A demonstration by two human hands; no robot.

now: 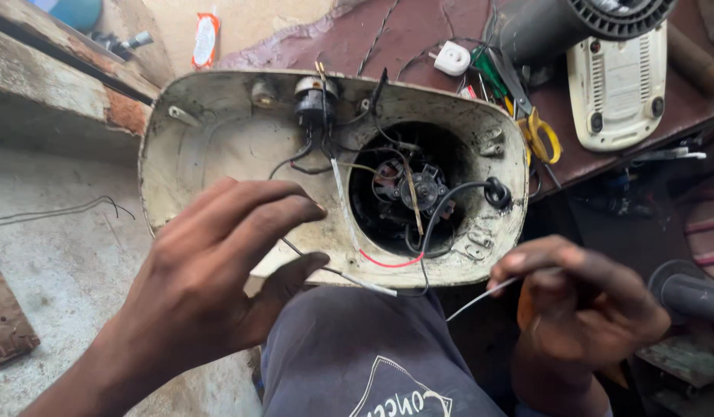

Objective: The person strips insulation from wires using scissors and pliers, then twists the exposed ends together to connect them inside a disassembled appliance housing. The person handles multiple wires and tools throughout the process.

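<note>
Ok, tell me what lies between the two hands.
In the head view, a thin pale wire runs between the left hand and the right hand, across the lower rim of the cream housing.
</note>
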